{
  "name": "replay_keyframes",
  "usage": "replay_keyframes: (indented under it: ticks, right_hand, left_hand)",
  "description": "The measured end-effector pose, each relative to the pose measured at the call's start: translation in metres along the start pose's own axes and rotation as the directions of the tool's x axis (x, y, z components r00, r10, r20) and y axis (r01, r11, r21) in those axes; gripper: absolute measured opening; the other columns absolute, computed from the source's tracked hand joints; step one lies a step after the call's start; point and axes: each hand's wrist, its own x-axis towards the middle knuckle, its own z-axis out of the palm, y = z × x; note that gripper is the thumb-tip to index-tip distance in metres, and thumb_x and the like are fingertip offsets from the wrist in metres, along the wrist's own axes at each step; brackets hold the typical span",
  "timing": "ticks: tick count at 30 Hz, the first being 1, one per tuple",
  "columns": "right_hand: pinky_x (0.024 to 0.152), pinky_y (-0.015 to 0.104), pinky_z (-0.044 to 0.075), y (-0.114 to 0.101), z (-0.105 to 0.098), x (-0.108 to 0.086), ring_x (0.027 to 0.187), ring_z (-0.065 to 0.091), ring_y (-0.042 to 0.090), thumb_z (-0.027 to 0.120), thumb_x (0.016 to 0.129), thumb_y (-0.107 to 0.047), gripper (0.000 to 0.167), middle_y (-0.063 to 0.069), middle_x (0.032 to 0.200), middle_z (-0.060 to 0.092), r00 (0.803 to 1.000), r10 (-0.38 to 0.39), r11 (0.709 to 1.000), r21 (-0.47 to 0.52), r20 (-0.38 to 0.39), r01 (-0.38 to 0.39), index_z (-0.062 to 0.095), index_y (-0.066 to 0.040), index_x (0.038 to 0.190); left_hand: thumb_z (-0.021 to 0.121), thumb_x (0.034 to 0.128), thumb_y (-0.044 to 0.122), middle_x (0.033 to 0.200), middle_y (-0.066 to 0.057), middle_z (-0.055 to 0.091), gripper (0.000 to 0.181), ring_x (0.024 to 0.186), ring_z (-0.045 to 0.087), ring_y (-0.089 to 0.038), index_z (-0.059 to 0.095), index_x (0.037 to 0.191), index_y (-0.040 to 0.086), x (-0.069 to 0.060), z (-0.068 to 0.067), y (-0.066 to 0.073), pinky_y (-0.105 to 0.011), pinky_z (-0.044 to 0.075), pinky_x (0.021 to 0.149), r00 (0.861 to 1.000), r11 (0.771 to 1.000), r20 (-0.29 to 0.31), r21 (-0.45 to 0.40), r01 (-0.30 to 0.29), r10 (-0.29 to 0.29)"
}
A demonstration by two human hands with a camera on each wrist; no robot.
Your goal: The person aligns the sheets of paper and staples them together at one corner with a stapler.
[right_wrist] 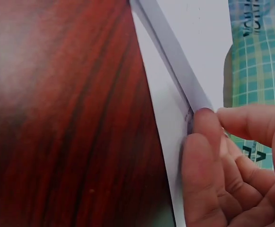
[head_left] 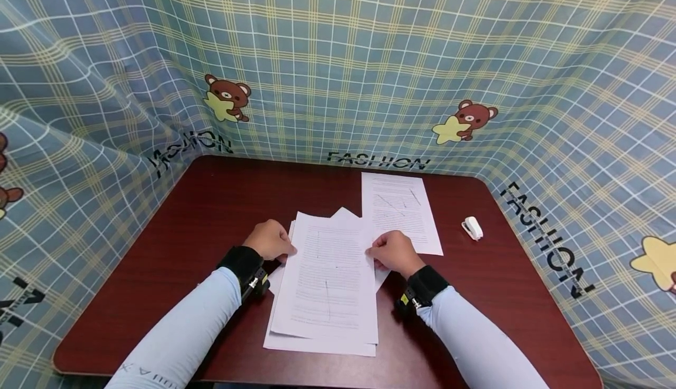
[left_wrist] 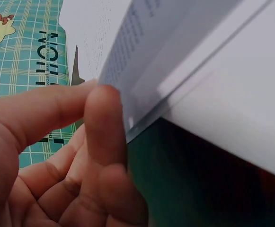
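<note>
Several printed sheets of paper (head_left: pixel 333 271) lie before me in a loose, uneven pile, the top ones raised at their sides. My left hand (head_left: pixel 271 240) pinches the left edge of the sheets between thumb and fingers. On the opposite edge, my right hand (head_left: pixel 395 253) pinches too. In the left wrist view, the held paper (left_wrist: pixel 142 61) bends up above a lower white sheet (left_wrist: pixel 241 94). The right wrist view shows the lifted paper edge (right_wrist: pixel 175 61) between thumb and fingertips, over another sheet. How many sheets each hand holds cannot be told.
A single printed sheet (head_left: pixel 401 213) with pen strokes lies at the back right, its corner near my right hand. Farther right sits a small white stapler (head_left: pixel 472 228). Checked cloth (head_left: pixel 327 72) hangs round the back and sides of the dark red table (head_left: pixel 227 195).
</note>
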Motion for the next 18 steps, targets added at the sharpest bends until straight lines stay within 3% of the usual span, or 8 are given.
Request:
replay_keyframes:
  ticks: [6,18]
  right_hand:
    - [0.052,0.029,0.056,-0.005,0.001,-0.006,0.057,0.071,0.015,0.082,0.085,-0.018,0.016,0.004,0.065,0.072,1.0,-0.017,0.997,-0.074,0.018,0.018,0.072,-0.01,0.075]
    - [0.05,0.029,0.052,-0.009,0.002,-0.008,0.054,0.068,0.014,0.084,0.083,-0.02,0.019,0.002,0.063,0.07,0.999,-0.033,0.989,-0.142,0.001,0.033,0.07,-0.011,0.074]
  left_hand:
    - [0.083,0.084,0.022,0.058,-0.006,0.07,0.026,0.057,0.059,-0.02,0.075,0.064,0.008,-0.006,0.001,-0.001,-0.028,0.037,0.05,1.0,0.999,0.011,0.042,0.018,-0.018]
    - [0.085,0.0829,0.023,0.058,-0.005,0.07,0.025,0.062,0.065,-0.022,0.075,0.065,0.009,-0.012,0.0,0.0,-0.031,0.044,0.055,1.0,0.998,0.004,0.064,0.021,-0.021]
